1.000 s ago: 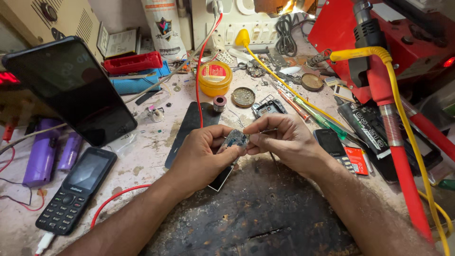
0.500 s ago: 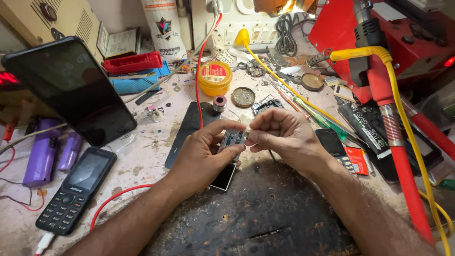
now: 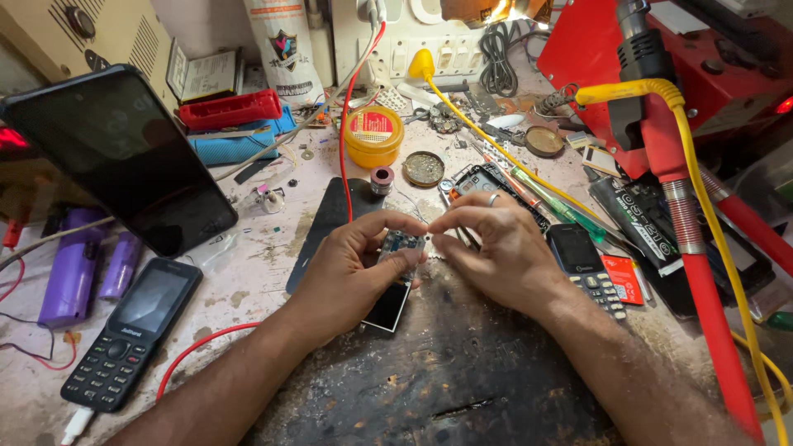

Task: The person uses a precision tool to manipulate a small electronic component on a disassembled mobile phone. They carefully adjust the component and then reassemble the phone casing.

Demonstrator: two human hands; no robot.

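left hand (image 3: 347, 268) and right hand (image 3: 500, 248) both pinch the small board (image 3: 401, 245) by its edges; best kept low over the mat (image 3: 429, 372), grip light.

Single head view, looking steeply down, close over cluttered workbench (image 3: 273, 248); both forearms enter from bottom edge.

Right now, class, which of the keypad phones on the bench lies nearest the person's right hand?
The small dark keypad phone just beside the right hand, next to a red card. The other keypad phone lies far off at the bench's left edge.
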